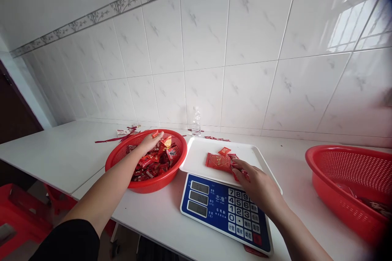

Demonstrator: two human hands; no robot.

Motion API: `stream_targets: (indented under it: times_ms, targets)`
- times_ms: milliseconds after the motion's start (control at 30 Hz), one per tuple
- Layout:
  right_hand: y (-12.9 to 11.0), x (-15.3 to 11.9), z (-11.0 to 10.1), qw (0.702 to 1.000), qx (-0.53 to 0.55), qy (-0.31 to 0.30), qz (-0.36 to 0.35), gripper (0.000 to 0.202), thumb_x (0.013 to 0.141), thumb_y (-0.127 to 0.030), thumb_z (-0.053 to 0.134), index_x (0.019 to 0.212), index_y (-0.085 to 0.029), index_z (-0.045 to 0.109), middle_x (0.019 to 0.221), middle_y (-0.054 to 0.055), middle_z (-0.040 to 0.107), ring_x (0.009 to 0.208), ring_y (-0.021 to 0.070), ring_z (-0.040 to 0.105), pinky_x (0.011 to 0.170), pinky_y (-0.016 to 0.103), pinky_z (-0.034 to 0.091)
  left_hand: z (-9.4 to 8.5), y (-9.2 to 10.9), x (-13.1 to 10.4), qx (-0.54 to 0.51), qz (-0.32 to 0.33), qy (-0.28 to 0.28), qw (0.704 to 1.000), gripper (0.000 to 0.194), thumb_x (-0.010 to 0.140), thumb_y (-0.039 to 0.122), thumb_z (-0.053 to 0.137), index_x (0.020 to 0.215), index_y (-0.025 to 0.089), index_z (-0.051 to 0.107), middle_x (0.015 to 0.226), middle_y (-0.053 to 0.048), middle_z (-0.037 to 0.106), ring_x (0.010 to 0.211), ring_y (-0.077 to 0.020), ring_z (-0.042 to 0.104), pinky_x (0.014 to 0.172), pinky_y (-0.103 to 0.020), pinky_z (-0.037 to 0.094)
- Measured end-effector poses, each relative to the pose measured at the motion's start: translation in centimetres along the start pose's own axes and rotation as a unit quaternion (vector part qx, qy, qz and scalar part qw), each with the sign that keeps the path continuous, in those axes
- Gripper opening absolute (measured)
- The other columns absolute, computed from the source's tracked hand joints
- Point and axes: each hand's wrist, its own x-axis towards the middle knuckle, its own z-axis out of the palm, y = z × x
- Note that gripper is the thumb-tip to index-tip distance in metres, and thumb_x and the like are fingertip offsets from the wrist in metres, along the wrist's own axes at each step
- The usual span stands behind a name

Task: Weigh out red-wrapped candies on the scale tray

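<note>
My left hand (150, 142) is over the left red basket (143, 189), its fingers closed on a small red wrapped candy (155, 133). Many red packets (153, 163) fill that basket, some with gold or white print. My right hand (252, 177) reaches over the white scale tray (196, 151), with its fingers closed around small red packets (235, 159) that it partly hides. Beside those fingers lie a larger flat red packet (218, 162) and a small orange-red one (224, 151). The blue scale panel (220, 208) faces me below the tray; its display digits are too faint to read.
Another red basket (324, 187) stands at the right with some packets low inside. A clear plastic bottle (196, 122) is against the tiled wall (205, 40). Dark red ribbon (116, 139) lies behind the left basket. Red stools (21, 212) are below the white table (61, 151).
</note>
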Motion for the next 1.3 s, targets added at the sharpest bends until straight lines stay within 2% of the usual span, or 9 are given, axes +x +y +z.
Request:
stream_targets:
  times_ms: [100,200,267,367,467,633,767,1100,1300]
  targets:
    - [-0.1,0.0,-0.1,1.000,-0.003,-0.006,0.011,0.042,0.090,-0.046,0.036,0.124,-0.033,0.057,0.113,0.001,0.068,0.094,0.0248,0.066,0.061,0.032,0.050,-0.4,-0.5,0.2,0.015,-0.022,0.010,1.000,0.056,0.092,0.056,0.023,0.102,0.016,0.061,0.089,-0.009,0.071,0.083,-0.0226,0.067,0.071,-0.030,0.050]
    - [-0.1,0.0,0.0,1.000,-0.007,-0.001,0.010,0.042,0.089,-0.045,0.037,0.123,-0.033,0.058,0.111,0.001,0.069,0.092,0.0250,0.066,0.058,0.031,0.049,-0.4,-1.2,0.3,0.070,-0.049,0.007,0.996,0.041,0.087,0.051,0.043,0.095,0.016,0.063,0.094,-0.013,0.070,0.088,-0.0283,0.065,0.073,-0.035,0.048]
    - [0.0,0.0,0.1,1.000,-0.007,0.003,0.003,0.041,0.089,-0.045,0.037,0.122,-0.033,0.058,0.111,0.001,0.069,0.091,0.0249,0.067,0.056,0.031,0.048,-0.2,-1.6,0.3,0.103,-0.057,-0.028,0.993,0.031,0.080,0.047,0.056,0.087,0.017,0.064,0.095,-0.013,0.070,0.088,-0.0294,0.065,0.075,-0.038,0.047]
    - [0.1,0.1,0.1,1.000,-0.003,0.003,-0.007,0.041,0.089,-0.046,0.037,0.120,-0.032,0.059,0.109,0.001,0.070,0.090,0.0246,0.067,0.058,0.031,0.048,0.1,-2.0,0.2,0.119,-0.044,-0.095,0.987,0.028,0.077,0.043,0.065,0.087,0.017,0.064,0.095,-0.008,0.069,0.086,-0.0230,0.064,0.080,-0.038,0.048]
    - [0.2,0.1,0.2,1.000,-0.002,0.000,-0.007,0.040,0.090,-0.047,0.036,0.119,-0.032,0.059,0.109,0.001,0.070,0.090,0.0242,0.067,0.059,0.031,0.049,0.2,-2.3,0.2,0.106,-0.027,-0.120,0.987,0.027,0.082,0.041,0.062,0.090,0.015,0.063,0.093,-0.006,0.068,0.083,-0.0178,0.063,0.080,-0.037,0.049]
    - [0.4,0.1,0.4,1.000,-0.002,0.017,-0.016,0.039,0.090,-0.046,0.037,0.116,-0.031,0.061,0.106,0.002,0.071,0.087,0.0238,0.067,0.057,0.031,0.049,0.0,-2.4,0.3,0.050,-0.026,-0.091,0.994,0.021,0.078,0.040,0.061,0.076,0.020,0.057,0.078,-0.004,0.066,0.079,-0.0212,0.064,0.068,-0.028,0.049]
    - [0.4,0.1,0.4,1.000,-0.008,0.018,-0.018,0.039,0.089,-0.045,0.037,0.117,-0.031,0.061,0.108,0.002,0.070,0.091,0.0240,0.067,0.057,0.030,0.049,-0.2,-1.6,0.2,-0.019,-0.020,-0.086,0.996,0.025,0.078,0.044,0.058,0.073,0.020,0.051,0.067,0.000,0.061,0.064,-0.0173,0.061,0.055,-0.025,0.046]
    - [-0.2,0.0,-0.2,1.000,0.003,0.005,-0.014,0.038,0.091,-0.041,0.038,0.119,-0.030,0.060,0.111,0.002,0.070,0.098,0.0244,0.065,0.069,0.032,0.050,-0.2,-0.7,0.2,-0.055,-0.009,-0.020,0.998,0.026,0.075,0.045,0.052,0.077,0.020,0.056,0.066,0.000,0.059,0.054,-0.0159,0.053,0.050,-0.026,0.042]
    - [-0.5,0.0,-0.7,0.999,0.029,0.009,0.017,0.038,0.091,-0.039,0.035,0.118,-0.031,0.061,0.100,0.002,0.073,0.086,0.0234,0.068,0.066,0.032,0.049,-0.8,2.8,-0.1,-0.038,0.054,0.064,0.996,0.031,0.081,0.048,0.046,0.082,0.020,0.056,0.071,0.000,0.061,0.069,-0.0193,0.057,0.059,-0.025,0.042]
